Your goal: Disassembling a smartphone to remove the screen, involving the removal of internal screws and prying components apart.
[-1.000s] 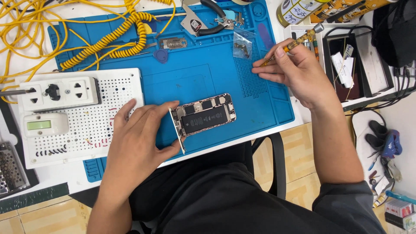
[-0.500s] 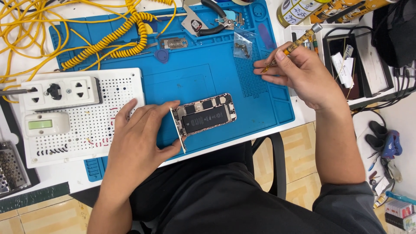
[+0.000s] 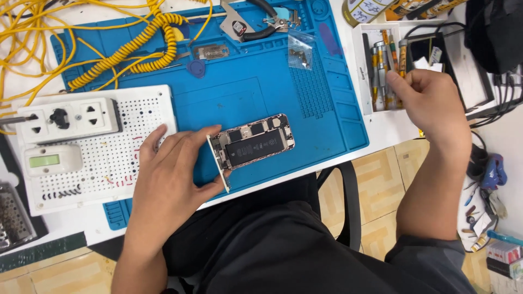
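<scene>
left hand (image 3: 169, 174) grips opened phone (image 3: 251, 142) at mat edge (image 3: 348, 149) | right hand (image 3: 430, 100) pinches screwdriver (image 3: 390, 81) in tray (image 3: 359, 65)

opened phone (image 3: 251, 142): 1 | power strip (image 3: 68, 118): 1 | hands: 2 | pliers (image 3: 261, 22): 1

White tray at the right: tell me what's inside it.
The white tray holds several screwdrivers lying side by side. The right hand reaches in and covers the tray's lower right part, so anything there is hidden.
</scene>
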